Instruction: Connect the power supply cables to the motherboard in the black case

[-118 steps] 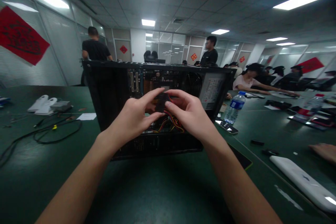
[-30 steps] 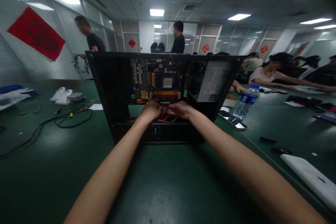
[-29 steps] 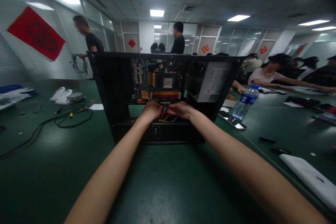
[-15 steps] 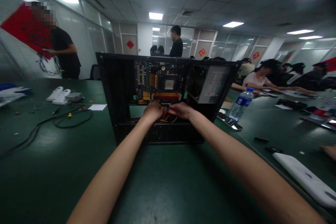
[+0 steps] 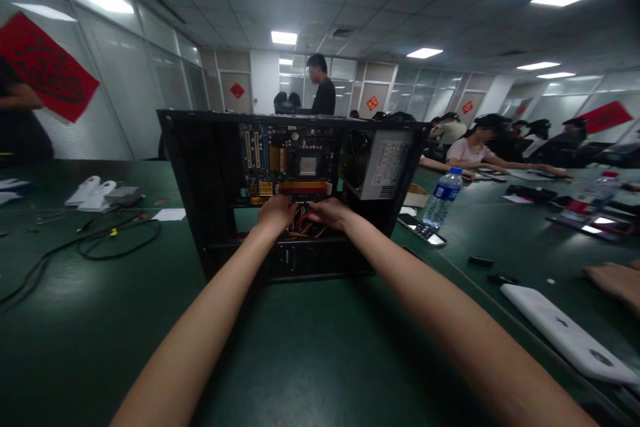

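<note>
Flanking wires [image 5: 303, 221], both hands [image 5: 276, 215] [image 5: 330, 213] inward-turned

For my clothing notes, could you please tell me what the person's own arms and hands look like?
The left hand and right hand are bare, without gloves. The long, tapering left forearm and right forearm show no sleeve, watch or bracelet. Any rings are too small to tell.
</note>
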The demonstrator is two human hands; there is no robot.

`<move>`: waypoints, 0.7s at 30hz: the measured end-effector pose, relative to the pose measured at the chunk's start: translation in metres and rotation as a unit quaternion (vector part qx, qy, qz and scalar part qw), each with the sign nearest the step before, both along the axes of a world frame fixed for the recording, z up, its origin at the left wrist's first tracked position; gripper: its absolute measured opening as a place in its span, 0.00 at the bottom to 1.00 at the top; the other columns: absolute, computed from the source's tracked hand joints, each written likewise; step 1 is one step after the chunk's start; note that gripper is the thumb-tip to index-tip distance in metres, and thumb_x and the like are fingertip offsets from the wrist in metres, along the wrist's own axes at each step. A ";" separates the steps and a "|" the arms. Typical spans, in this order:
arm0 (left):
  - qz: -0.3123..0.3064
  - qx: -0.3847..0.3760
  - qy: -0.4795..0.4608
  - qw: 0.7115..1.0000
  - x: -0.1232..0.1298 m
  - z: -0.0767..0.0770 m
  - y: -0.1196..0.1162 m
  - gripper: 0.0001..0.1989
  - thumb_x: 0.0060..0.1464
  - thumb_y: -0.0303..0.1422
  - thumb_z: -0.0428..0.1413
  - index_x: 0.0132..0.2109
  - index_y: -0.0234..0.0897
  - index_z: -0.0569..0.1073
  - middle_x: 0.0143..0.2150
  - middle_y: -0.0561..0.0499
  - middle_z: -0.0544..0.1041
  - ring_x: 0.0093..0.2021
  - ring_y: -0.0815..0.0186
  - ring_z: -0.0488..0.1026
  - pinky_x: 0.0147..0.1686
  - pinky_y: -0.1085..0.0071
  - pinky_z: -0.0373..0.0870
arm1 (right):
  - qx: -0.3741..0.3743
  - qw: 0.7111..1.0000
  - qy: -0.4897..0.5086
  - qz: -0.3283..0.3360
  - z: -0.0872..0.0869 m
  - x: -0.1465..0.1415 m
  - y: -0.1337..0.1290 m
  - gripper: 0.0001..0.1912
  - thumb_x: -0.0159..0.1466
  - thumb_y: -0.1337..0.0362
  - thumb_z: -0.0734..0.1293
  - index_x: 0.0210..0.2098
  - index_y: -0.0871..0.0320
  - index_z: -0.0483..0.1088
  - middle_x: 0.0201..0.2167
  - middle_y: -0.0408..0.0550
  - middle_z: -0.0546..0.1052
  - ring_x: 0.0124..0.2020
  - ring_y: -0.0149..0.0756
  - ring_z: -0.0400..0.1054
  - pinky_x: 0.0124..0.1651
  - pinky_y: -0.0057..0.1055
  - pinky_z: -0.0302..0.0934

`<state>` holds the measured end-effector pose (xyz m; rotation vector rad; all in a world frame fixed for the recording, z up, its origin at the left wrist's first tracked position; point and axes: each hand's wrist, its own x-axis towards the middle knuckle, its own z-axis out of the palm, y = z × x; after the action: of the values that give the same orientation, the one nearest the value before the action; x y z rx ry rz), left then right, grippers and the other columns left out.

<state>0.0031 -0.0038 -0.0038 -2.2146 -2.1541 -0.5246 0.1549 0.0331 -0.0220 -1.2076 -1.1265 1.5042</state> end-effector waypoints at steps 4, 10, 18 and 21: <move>-0.028 -0.009 0.030 0.999 -0.002 0.009 0.004 0.19 0.64 0.44 0.51 0.47 0.39 0.82 0.47 0.39 0.82 0.49 0.53 0.79 0.45 0.65 0.73 | 0.030 0.997 -0.077 -0.003 -0.002 -0.002 -0.002 0.06 0.69 0.72 0.65 0.34 0.66 0.70 0.22 0.46 0.75 0.23 0.28 0.73 0.33 0.25 0.74; -0.048 0.001 0.065 0.997 -0.005 0.011 0.004 0.19 0.66 0.44 0.50 0.49 0.41 0.82 0.48 0.40 0.82 0.49 0.55 0.79 0.46 0.67 0.72 | 0.114 0.967 -0.225 -0.026 -0.008 0.000 -0.004 0.11 0.71 0.72 0.61 0.35 0.63 0.74 0.24 0.49 0.77 0.20 0.30 0.70 0.32 0.26 0.69; -0.042 0.002 0.095 0.995 0.002 0.008 -0.002 0.20 0.68 0.40 0.47 0.49 0.36 0.81 0.48 0.37 0.81 0.50 0.52 0.79 0.49 0.64 0.73 | 0.205 0.908 -0.365 -0.014 -0.008 0.001 -0.010 0.13 0.69 0.72 0.61 0.34 0.65 0.76 0.34 0.60 0.81 0.27 0.38 0.75 0.37 0.30 0.67; -0.039 0.006 0.100 0.994 0.003 0.007 -0.001 0.20 0.67 0.39 0.47 0.49 0.35 0.81 0.48 0.36 0.81 0.50 0.51 0.79 0.49 0.62 0.73 | 0.213 0.897 -0.387 -0.012 -0.008 0.001 -0.008 0.14 0.69 0.72 0.60 0.34 0.64 0.77 0.32 0.59 0.81 0.27 0.38 0.75 0.38 0.29 0.67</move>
<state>0.0058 -0.0047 0.0034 -2.2441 -1.9692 -0.2997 0.1559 0.0254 -0.0300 -1.5230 -1.8314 0.6616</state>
